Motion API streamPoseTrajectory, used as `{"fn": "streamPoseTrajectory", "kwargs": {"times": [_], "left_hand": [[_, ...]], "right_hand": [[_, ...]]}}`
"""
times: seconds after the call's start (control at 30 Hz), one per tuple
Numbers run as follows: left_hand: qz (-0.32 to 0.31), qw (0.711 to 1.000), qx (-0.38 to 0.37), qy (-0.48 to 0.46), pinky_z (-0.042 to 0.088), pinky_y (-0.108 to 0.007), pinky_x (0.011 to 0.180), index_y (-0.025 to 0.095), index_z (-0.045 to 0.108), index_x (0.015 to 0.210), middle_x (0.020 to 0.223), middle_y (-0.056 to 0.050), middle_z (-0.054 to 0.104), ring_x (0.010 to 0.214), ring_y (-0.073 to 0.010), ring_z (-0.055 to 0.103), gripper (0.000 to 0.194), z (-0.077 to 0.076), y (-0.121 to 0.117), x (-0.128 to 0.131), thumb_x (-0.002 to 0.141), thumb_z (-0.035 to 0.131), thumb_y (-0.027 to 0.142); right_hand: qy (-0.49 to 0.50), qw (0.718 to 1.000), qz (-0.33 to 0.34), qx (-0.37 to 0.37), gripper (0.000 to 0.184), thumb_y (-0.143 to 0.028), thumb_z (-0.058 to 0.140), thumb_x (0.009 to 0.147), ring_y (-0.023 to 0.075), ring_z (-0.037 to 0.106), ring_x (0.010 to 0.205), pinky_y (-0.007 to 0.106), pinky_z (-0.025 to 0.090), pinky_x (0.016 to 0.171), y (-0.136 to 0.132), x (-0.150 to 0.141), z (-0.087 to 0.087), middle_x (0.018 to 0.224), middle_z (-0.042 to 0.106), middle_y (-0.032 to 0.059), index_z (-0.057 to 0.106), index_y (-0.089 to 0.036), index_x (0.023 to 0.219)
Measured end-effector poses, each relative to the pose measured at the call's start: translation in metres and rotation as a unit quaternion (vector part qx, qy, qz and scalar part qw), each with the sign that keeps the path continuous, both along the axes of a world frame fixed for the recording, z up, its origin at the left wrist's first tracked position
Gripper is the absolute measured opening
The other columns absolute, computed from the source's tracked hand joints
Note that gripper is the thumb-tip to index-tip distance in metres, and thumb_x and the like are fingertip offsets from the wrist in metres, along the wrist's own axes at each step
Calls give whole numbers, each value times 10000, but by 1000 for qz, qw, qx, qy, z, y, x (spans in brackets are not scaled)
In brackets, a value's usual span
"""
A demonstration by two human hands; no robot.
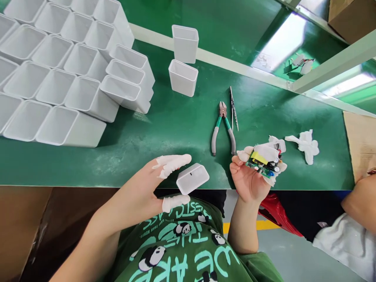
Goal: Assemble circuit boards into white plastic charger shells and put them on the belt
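Observation:
A small white plastic box [192,179] with a short dark slit sits between the fingers and thumb of my left hand [158,182], over the table's near edge. Those fingers curve along its upper side, and the thumb lies at its lower corner. White finger covers wrap several fingertips. My right hand [252,178], palm up, holds a green circuit board [263,162] carrying a yellow component, a blue one and white parts. Its fingers also wear white covers and are partly hidden behind the board. Beyond the right hand lie grey-and-green-handled cutting pliers [223,127] and slim tweezers [233,107].
Many open white boxes [55,90] are packed in rows at the left. Two more white boxes [183,76] stand at the back. A crumpled white piece [307,145] lies right of the board. Cardboard [360,145] and another person's arm [361,203] are at the far right.

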State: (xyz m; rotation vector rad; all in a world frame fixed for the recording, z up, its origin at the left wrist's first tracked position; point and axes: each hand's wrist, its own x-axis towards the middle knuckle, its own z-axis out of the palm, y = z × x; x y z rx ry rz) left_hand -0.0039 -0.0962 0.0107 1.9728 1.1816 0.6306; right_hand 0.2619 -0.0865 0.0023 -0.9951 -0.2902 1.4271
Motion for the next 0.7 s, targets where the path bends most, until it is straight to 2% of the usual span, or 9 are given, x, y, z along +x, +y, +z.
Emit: {"fn": "streamPoseTrajectory", "kwargs": {"times": [0.13,0.27,0.37,0.47,0.57,0.63,0.7], "left_hand": [[-22,999,23,3,548,-394,1026,356,470,1469,1384,-39,668,1212,-280,658,714,1,1,1,836,787,447],[-46,998,37,11,529,-422,1040,312,499,1445,1361,-68,673,1189,-288,660,695,5,8,1,830,793,448],[-62,998,28,5,493,-469,1088,318,483,1474,1375,-81,657,1246,-310,623,794,7,16,-2,779,835,472],[-78,996,-33,-10,378,-535,1195,369,508,1470,1452,-57,607,1416,-356,495,864,8,28,-3,698,881,474],[-106,988,-111,-13,178,-598,1273,386,547,1442,1491,-17,579,1530,-381,330,910,9,42,0,609,912,427],[-135,982,-133,-7,60,-630,1275,400,539,1444,1502,2,570,1555,-386,266,934,9,49,3,587,907,363],[-166,978,-128,1,18,-649,1264,420,505,1465,1515,14,557,1568,-377,227,936,9,54,5,615,868,277]], "right_hand": [[23,999,-19,25,540,-711,806,649,151,549,752,260,510,624,-1,4,-1,938,645,-1,740,-282,971],[22,998,-27,53,512,-684,805,669,160,578,793,261,539,668,-4,5,-3,934,659,1,746,-279,976],[5,998,-23,54,512,-676,830,633,167,596,809,273,549,697,-6,2,-4,929,675,-2,756,-287,959],[-19,997,-29,66,527,-686,872,527,174,586,780,295,533,701,-8,0,-6,843,673,-18,770,-306,877],[-62,996,-4,70,578,-720,890,407,192,570,734,327,502,664,-9,1,-8,760,669,-20,774,-329,817],[-73,995,-7,63,593,-693,916,344,198,583,735,341,504,660,-10,1,-10,786,693,-31,767,-351,805],[-58,997,-21,48,583,-609,953,313,193,605,771,337,524,691,-10,2,-11,817,704,-51,759,-359,802]]}}
